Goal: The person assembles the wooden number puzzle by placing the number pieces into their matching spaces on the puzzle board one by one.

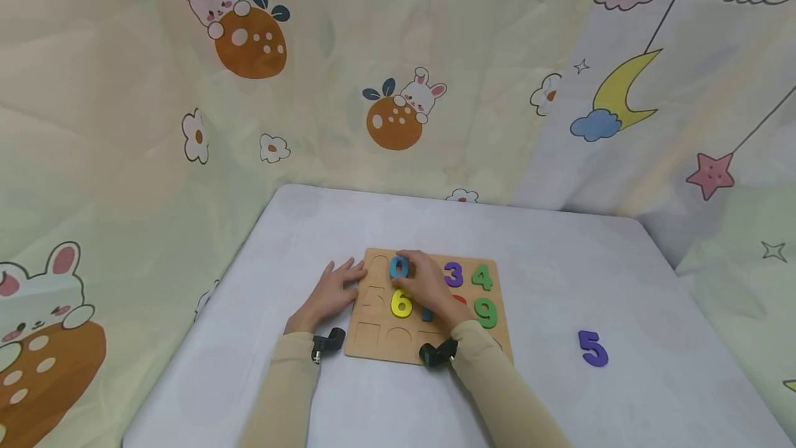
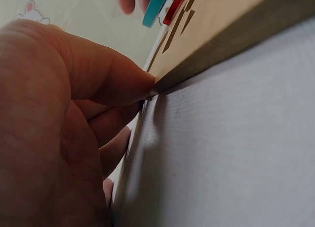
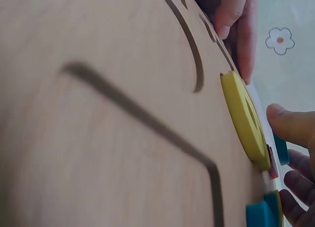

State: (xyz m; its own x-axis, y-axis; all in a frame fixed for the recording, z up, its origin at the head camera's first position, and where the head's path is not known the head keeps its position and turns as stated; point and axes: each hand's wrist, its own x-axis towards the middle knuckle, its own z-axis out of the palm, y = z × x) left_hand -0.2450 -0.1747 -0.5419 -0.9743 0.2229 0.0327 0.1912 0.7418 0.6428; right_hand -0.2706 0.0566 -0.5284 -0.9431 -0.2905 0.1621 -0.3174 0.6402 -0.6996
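My right hand (image 1: 429,289) reaches over the wooden number board (image 1: 373,334) and pinches a blue number 0 (image 1: 399,267) between thumb and fingers, near the board's upper left. In the left wrist view the 0 (image 2: 155,9) is tilted beside a red piece (image 2: 174,8). My left hand (image 1: 329,292) touches the board's left edge, its fingers spread; in the left wrist view the thumb (image 2: 115,74) meets the board's side. A yellow 6 (image 1: 401,303), purple 3 (image 1: 453,274), green 4 (image 1: 481,277) and green 9 (image 1: 486,312) lie on the board. My right hand partly covers other pieces.
A purple number 5 (image 1: 593,349) lies on the white table (image 1: 547,261), right of the board. Outlined recesses show along the board's left and lower sides. A printed cloth (image 1: 329,33) hangs behind the table. Each wrist wears a small black camera (image 1: 328,344).
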